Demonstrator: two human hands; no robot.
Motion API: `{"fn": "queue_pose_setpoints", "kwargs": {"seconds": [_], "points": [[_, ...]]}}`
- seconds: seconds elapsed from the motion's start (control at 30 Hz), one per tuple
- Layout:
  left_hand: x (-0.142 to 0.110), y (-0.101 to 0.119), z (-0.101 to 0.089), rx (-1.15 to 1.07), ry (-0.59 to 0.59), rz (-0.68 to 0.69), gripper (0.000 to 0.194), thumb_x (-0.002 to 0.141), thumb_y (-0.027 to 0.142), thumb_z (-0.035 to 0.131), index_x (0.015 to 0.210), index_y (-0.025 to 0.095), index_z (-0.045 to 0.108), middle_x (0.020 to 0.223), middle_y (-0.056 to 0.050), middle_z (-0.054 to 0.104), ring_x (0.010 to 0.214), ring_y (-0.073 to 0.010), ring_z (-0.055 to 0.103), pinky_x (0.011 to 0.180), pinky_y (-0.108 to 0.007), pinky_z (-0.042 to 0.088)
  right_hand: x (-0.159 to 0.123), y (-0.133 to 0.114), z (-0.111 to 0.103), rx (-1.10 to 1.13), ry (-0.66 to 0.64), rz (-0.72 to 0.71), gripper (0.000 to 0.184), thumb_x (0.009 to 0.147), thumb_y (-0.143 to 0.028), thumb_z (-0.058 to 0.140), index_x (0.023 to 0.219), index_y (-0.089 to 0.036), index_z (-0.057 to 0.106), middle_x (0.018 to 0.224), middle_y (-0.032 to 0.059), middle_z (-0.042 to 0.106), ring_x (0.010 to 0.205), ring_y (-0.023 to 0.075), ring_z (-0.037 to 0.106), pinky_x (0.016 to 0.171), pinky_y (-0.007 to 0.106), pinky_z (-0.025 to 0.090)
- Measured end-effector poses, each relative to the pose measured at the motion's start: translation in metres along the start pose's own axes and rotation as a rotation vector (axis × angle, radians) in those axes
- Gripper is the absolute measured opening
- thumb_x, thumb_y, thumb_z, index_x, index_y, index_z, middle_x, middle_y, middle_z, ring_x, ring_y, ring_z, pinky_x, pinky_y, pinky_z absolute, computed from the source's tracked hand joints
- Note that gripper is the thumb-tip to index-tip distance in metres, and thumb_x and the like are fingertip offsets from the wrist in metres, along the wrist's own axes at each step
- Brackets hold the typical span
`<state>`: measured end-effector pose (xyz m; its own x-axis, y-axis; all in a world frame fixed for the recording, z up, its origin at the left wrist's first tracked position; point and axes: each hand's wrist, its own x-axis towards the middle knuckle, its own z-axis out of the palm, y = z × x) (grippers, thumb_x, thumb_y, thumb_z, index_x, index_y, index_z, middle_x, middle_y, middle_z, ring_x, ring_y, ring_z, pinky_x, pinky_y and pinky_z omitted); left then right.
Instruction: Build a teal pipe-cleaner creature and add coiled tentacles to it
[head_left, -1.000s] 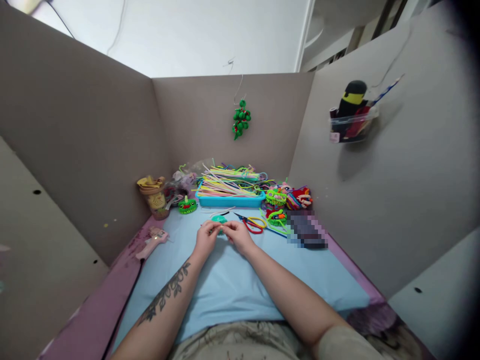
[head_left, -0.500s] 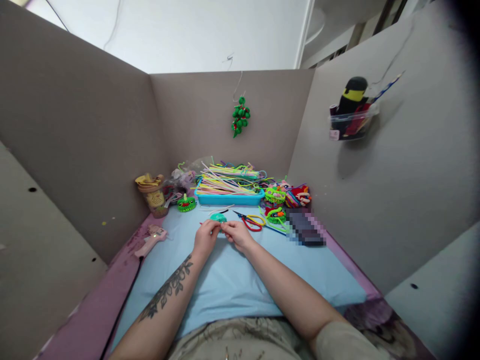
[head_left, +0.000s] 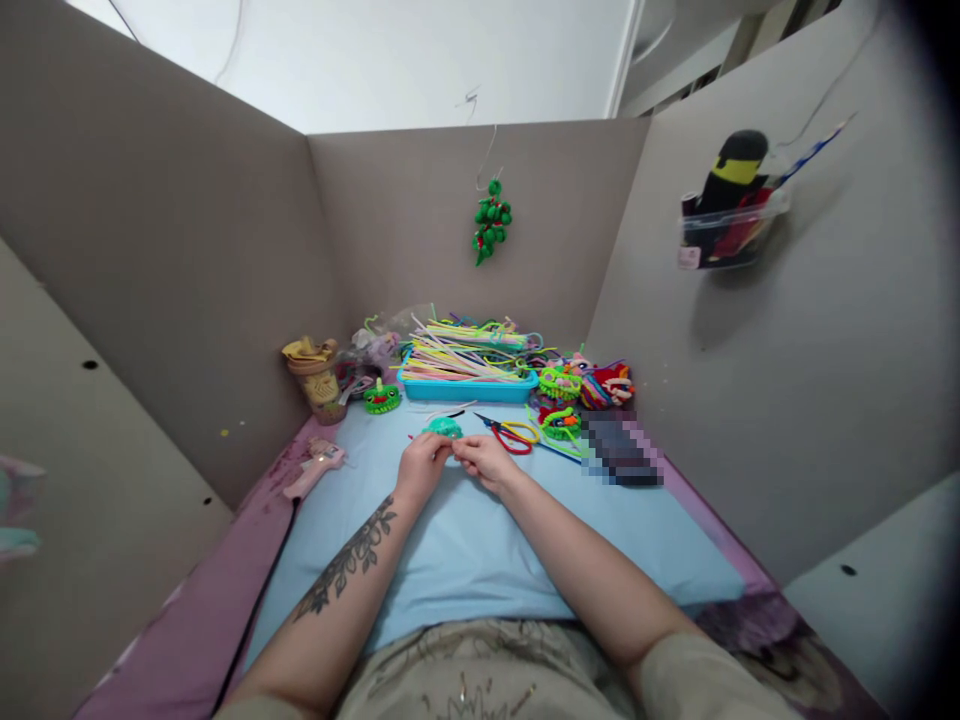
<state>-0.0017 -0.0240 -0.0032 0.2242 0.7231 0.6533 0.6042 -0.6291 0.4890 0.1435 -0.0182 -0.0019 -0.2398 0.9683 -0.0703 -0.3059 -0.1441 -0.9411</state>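
Note:
My left hand (head_left: 420,468) and my right hand (head_left: 486,461) meet over the light blue mat (head_left: 465,550), fingertips pinched together on a small piece I cannot make out. Just beyond the fingertips lies a small teal coiled piece (head_left: 442,428). Red-and-yellow scissors (head_left: 508,434) lie right of it. A blue tray (head_left: 469,388) heaped with coloured pipe cleaners (head_left: 461,352) stands behind.
Grey cardboard walls enclose the table. A pink glue gun (head_left: 311,468) lies at the left edge, a jar (head_left: 319,378) and a green figure (head_left: 382,398) behind it. Finished coloured pieces (head_left: 581,390) sit at right beside a blurred dark object (head_left: 621,450). A green ornament (head_left: 491,222) hangs on the back wall.
The view has shifted slightly. My hands stay pinched together at the same spot near the teal piece, moving only a little.

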Motion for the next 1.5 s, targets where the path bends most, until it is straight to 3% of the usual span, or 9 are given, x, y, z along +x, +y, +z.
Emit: {"fn": "queue_pose_setpoints", "kwargs": {"seconds": [0.73,0.97,1.23,1.37,1.5], "points": [[0.004,-0.001,-0.003,-0.041,-0.006,-0.079,0.008,0.077,0.016,0.057,0.072,0.019,0.064,0.073,-0.003,0.064,0.072,-0.0166,0.057,0.068,-0.027,0.043,0.006,0.002,0.000,-0.009,0.088,-0.014,0.022,0.046,-0.029,0.074,0.058,-0.012,0.066,0.043,-0.0005,0.055,0.034,0.0036,0.035,0.032,0.018,0.016],[0.002,-0.008,0.004,-0.088,-0.009,-0.140,0.006,0.075,0.024,0.061,0.072,0.019,0.064,0.068,-0.002,0.063,0.067,-0.0155,0.056,0.065,-0.027,0.042,0.008,0.005,-0.003,0.005,0.087,-0.005,0.019,0.045,-0.024,0.073,0.058,-0.011,0.066,0.043,-0.0005,0.055,0.033,0.0040,0.035,0.032,0.018,0.017],[0.005,-0.011,-0.002,-0.123,-0.004,-0.150,0.009,0.076,0.024,0.059,0.073,0.020,0.067,0.073,-0.004,0.065,0.072,-0.0175,0.057,0.067,-0.028,0.043,0.009,0.004,-0.011,0.002,-0.001,0.045,0.034,0.053,-0.040,0.078,0.065,-0.011,0.066,0.052,0.0008,0.058,0.037,0.0026,0.037,0.032,0.016,0.020],[0.007,-0.009,-0.006,-0.240,0.039,-0.288,0.012,0.074,0.027,0.060,0.070,0.018,0.066,0.071,-0.003,0.063,0.067,-0.0157,0.055,0.063,-0.026,0.041,0.010,0.001,-0.012,-0.015,0.060,-0.033,0.041,0.059,-0.050,0.072,0.073,-0.012,0.065,0.058,0.0009,0.059,0.036,0.0035,0.038,0.031,0.017,0.021],[0.009,-0.006,-0.006,-0.513,-0.013,-0.486,0.022,0.070,0.037,0.063,0.070,0.015,0.063,0.057,0.001,0.057,0.053,-0.0118,0.047,0.053,-0.023,0.035,0.011,0.000,-0.014,-0.097,0.128,-0.202,0.035,0.063,-0.043,0.069,0.081,-0.013,0.065,0.048,-0.0048,0.050,0.036,0.0057,0.035,0.033,0.018,0.021]]}}
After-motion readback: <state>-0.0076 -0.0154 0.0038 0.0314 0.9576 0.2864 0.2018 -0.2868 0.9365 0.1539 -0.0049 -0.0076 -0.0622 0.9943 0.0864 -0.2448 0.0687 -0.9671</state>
